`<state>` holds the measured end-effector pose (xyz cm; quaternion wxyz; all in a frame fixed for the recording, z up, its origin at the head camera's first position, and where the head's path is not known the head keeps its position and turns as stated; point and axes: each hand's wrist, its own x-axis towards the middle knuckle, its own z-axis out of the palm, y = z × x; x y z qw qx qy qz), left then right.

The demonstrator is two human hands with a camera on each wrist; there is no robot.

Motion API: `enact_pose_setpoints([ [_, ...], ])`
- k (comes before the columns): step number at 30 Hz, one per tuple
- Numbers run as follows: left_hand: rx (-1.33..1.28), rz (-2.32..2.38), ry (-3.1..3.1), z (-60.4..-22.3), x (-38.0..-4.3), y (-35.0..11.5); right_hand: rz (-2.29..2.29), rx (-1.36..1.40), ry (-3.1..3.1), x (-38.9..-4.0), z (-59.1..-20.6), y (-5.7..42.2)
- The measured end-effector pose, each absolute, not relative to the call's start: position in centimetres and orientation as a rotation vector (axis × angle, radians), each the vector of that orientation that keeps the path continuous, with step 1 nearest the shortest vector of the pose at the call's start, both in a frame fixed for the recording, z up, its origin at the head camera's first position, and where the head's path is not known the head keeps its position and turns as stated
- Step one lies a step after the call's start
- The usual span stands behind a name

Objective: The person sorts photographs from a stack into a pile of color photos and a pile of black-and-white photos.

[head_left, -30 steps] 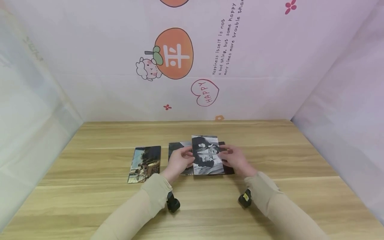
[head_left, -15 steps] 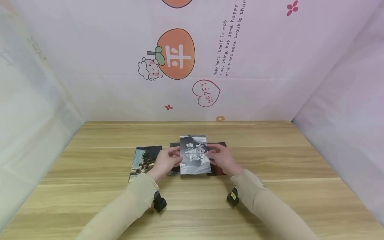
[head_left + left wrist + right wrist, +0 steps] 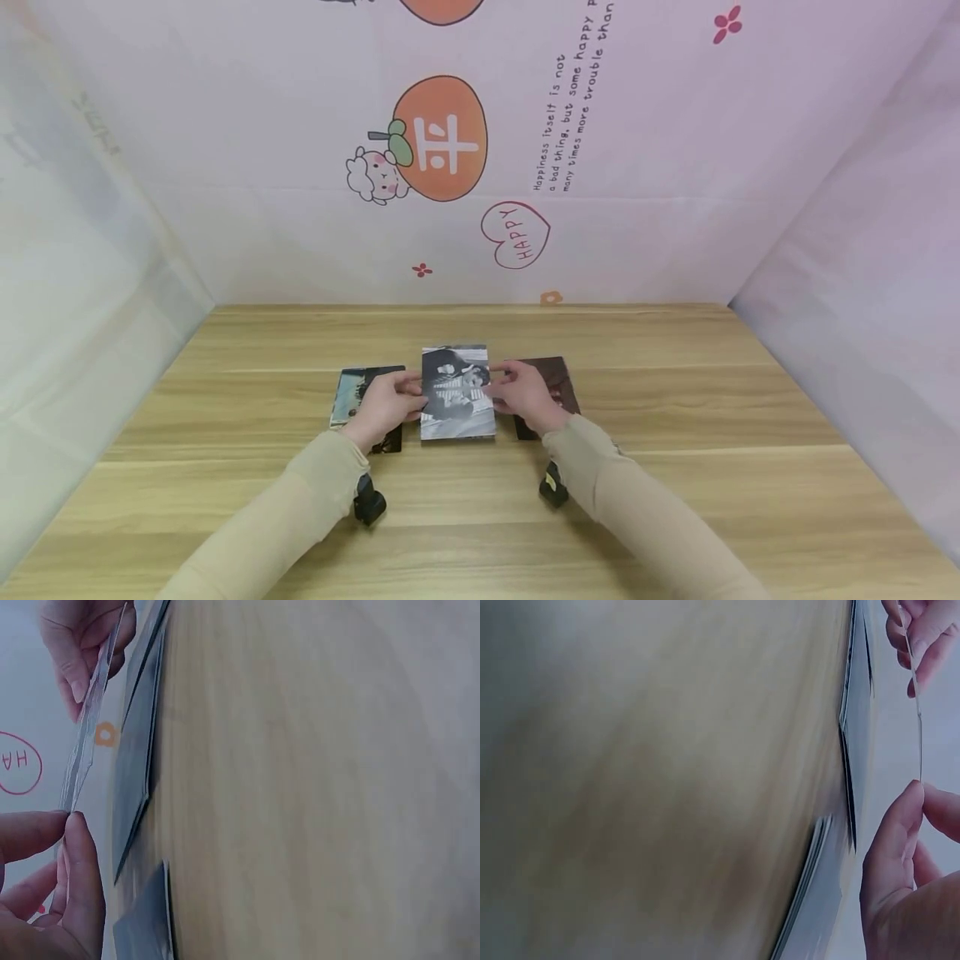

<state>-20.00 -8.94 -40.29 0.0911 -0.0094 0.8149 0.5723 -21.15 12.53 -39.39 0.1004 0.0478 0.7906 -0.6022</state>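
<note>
A black-and-white photo card (image 3: 457, 408) is held up between both hands in the head view. My left hand (image 3: 384, 405) pinches its left edge between thumb and fingers, and my right hand (image 3: 527, 395) pinches the right edge. Both wrist views show the card nearly edge-on and raised off the table, with a thin photo edge (image 3: 920, 746) in the right one. Under my left hand lies a colour photo (image 3: 349, 390), partly covered by it. A dark photo (image 3: 555, 372) lies partly beneath my right hand. Whatever lies directly below the held card is hidden in the head view.
The photos lie on a wood-grain table (image 3: 480, 517). In the right wrist view the near photos form a thin stack (image 3: 810, 892). A white printed cloth (image 3: 637, 167) hangs behind the table, with cloth on both sides.
Both hands have carried the black-and-white photo card leftward, from over the right side of the middle photos to between the left and right ones. The dark right photo shows more now.
</note>
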Motion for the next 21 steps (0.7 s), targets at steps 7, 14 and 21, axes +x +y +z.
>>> enact_pose_setpoints([
  [7, -0.03, 1.649, 2.431, -40.49, -20.14, -9.55, -1.731, 0.14, 2.336, -21.48, -39.71, 11.83],
  [14, -0.01, 1.638, 2.402, -40.41, -20.23, -9.55, -1.697, 0.156, 2.32, -21.62, -39.81, 11.86],
  [21, 0.011, 1.57, 2.419, -40.18, -20.04, -9.38, -1.666, 0.164, 2.316, -21.52, -39.52, 12.08],
])
